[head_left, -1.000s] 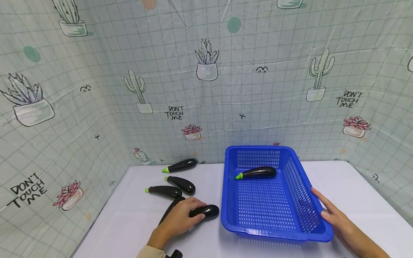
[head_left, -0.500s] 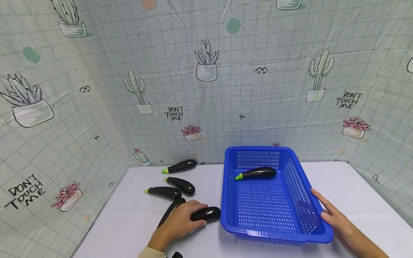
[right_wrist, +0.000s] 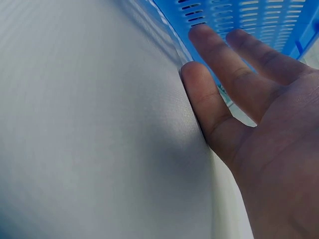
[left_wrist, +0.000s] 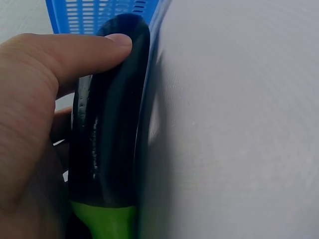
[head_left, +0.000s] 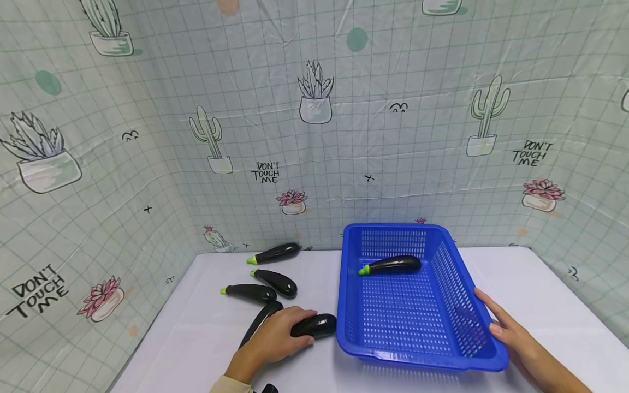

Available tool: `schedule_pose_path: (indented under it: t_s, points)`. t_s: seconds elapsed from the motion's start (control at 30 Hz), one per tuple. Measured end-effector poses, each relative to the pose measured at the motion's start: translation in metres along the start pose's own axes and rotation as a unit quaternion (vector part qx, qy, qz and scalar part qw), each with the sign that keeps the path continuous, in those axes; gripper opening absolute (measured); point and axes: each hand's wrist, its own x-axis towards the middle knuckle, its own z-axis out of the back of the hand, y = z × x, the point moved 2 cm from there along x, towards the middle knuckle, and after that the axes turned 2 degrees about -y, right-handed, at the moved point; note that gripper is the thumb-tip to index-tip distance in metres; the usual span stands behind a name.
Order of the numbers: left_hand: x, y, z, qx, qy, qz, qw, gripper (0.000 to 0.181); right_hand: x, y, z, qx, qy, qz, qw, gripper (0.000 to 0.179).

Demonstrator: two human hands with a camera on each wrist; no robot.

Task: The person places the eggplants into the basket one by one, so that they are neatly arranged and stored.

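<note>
My left hand (head_left: 275, 335) grips a glossy black eggplant (head_left: 316, 326) on the white table, thumb on one side and fingers round the other. Its rounded end points at the blue basket (head_left: 422, 360) and lies close to the basket's left wall. In the left wrist view the green stem end of this eggplant (left_wrist: 107, 124) shows near the palm. My right hand (head_left: 521, 338) rests against the basket's right side, and its fingers (right_wrist: 214, 55) are straight in the right wrist view. Inside the basket, towards the back, lies another eggplant (head_left: 395, 264).
Left of the basket lie more eggplants: one at the back (head_left: 275, 253), one in the middle (head_left: 277, 283), one further left (head_left: 250, 292), and one partly hidden by my left hand (head_left: 262, 319). A patterned cloth (head_left: 255, 136) hangs behind the table (head_left: 187, 327).
My left hand and the eggplant in it shifted slightly right, towards the basket, in the first half second, then stayed nearly still. The right hand and the basket look unchanged.
</note>
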Motion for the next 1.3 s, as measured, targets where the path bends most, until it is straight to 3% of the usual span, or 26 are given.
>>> schedule_pose_path:
  t_s: [0.4,0.63,0.93,1.3]
  points:
    - [-0.0013,0.0020,-0.0006,-0.021,-0.023,-0.010,0.9995,0.048,0.0002,-0.0016,0.0002,0.000,-0.001,0.001,1.0000,0.063]
    - [-0.0019,0.0021,0.0009,-0.040,-0.044,0.003,0.9982,0.049,0.0003,-0.0007,-0.0004,-0.001,0.001,0.005,1.0000,0.063]
    - [-0.0027,0.0049,-0.0005,-0.032,-0.067,-0.002,0.9972,0.047,-0.0002,0.0020,-0.0019,-0.001,0.005,0.007,1.0000,0.062]
    - [-0.0028,0.0032,0.0025,-0.033,-0.092,0.017,0.9951,0.047,-0.0007,0.0017,-0.0031,-0.003,0.001,0.001,1.0000,0.062]
